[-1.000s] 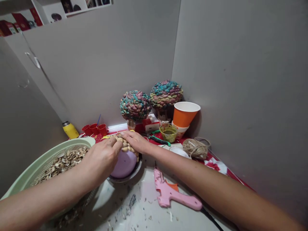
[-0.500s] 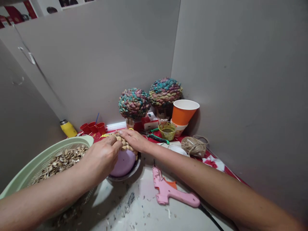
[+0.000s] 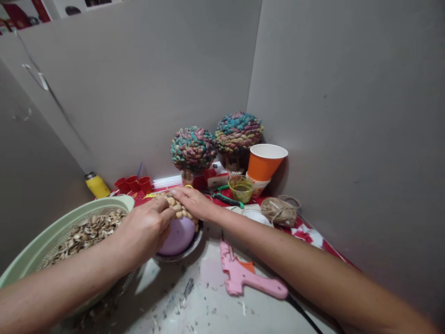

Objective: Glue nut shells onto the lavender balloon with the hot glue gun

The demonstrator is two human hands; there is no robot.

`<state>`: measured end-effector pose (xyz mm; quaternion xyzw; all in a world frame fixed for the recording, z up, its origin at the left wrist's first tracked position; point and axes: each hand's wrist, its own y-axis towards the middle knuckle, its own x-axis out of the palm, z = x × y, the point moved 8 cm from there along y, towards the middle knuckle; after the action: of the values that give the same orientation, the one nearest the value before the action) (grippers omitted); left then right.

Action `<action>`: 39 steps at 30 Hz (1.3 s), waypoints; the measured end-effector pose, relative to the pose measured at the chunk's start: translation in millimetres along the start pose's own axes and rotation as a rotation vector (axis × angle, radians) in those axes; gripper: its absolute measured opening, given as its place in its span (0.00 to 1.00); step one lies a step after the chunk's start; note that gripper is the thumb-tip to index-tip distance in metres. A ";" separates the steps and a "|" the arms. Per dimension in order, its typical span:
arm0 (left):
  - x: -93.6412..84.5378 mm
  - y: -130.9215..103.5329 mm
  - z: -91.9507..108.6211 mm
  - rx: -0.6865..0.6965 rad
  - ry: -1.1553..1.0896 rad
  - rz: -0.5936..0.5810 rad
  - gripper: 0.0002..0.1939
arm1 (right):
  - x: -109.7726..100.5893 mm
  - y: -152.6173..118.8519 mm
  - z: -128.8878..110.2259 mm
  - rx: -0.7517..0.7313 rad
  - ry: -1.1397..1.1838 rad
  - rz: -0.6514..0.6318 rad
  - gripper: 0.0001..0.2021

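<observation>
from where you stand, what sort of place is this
Probably a craft corner or small home workshop: a pink glue gun lies on the table, a bundle of twine sits behind it, and two tree-like models with colourful, lumpy crowns stand at the back.

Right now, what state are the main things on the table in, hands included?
Purple ball: partly covered in peanuts, front bare.
Bowl: upright under the ball.
Left hand: fingers curled at the peanuts; grip hidden.
Right hand: laid over the peanuts.
Glue gun: lying on the table, unheld.
Basket: holding shells.
Orange cup: mouth up.
Twine: bundled.
Yellow bottle: dark top on.
Red cups: upright.
Two trees: standing.
Small tub: uncovered.
</observation>
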<state>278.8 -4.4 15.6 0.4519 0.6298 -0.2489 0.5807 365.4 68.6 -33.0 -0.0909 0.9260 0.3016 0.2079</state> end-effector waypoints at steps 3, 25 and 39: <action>-2.1 1.7 2.1 0.017 0.020 0.008 0.11 | 0.6 -0.3 0.8 -0.002 0.017 -0.005 0.24; -3.7 -9.3 -8.0 0.060 -0.114 0.192 0.12 | 2.3 -0.6 7.0 0.024 0.099 0.004 0.27; -29.8 -39.3 -28.9 -0.107 -0.384 0.304 0.09 | -0.8 -2.7 3.5 0.022 0.057 0.003 0.25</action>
<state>227.9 -6.9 41.6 0.4545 0.4451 -0.2063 0.7435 368.1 68.6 -36.6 -0.0957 0.9350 0.2891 0.1819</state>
